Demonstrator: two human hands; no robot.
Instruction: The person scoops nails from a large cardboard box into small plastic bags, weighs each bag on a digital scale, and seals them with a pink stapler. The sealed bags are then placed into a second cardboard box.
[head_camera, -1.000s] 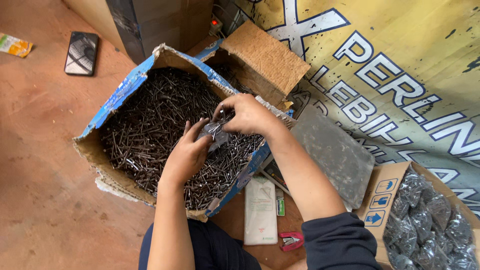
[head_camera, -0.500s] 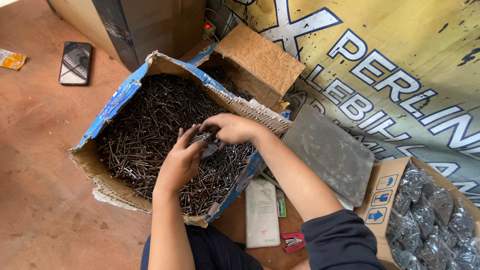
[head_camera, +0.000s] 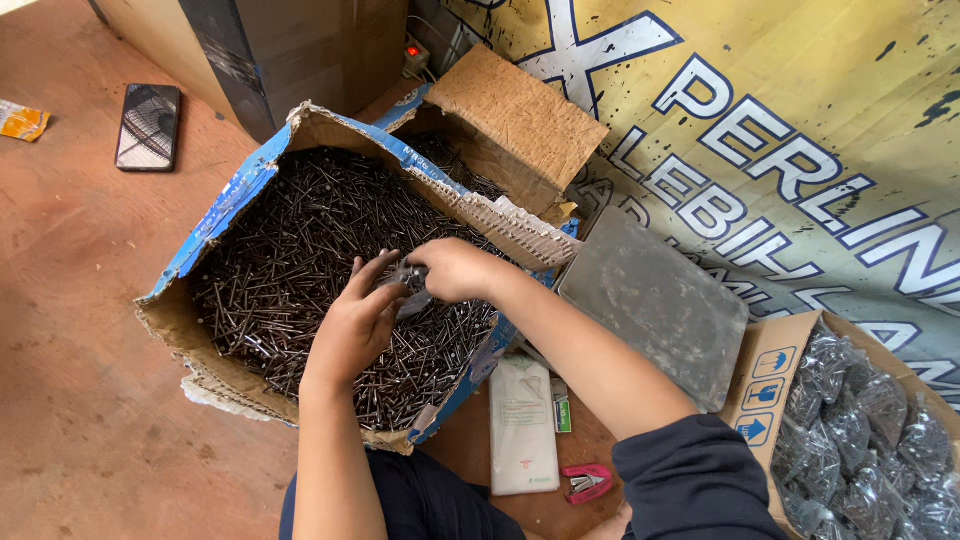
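A: Both hands over the big torn cardboard box (head_camera: 215, 215), why?
B: It's full of dark loose nails (head_camera: 300, 250), so the hands work right above the heap. Right hand (head_camera: 450, 268) pinches a small clear plastic bag (head_camera: 405, 290), grip closed on its top edge. Left hand (head_camera: 352, 325) sits under it, fingers spread, touching the bag; can't tell if it actually grips.
A: Bag look?
B: Small, crinkly, see-through, greyish, partly hidden between the hands. What's in it, unclear. It hangs just above the nails, middle-right of the box.
A: Around it?
B: Grey flat slab (head_camera: 655, 300) right of the box, second carton of filled bags (head_camera: 860, 430) far right, white packet (head_camera: 522, 435) and red stapler (head_camera: 585, 482) near, phone (head_camera: 148, 125) on the floor far left.
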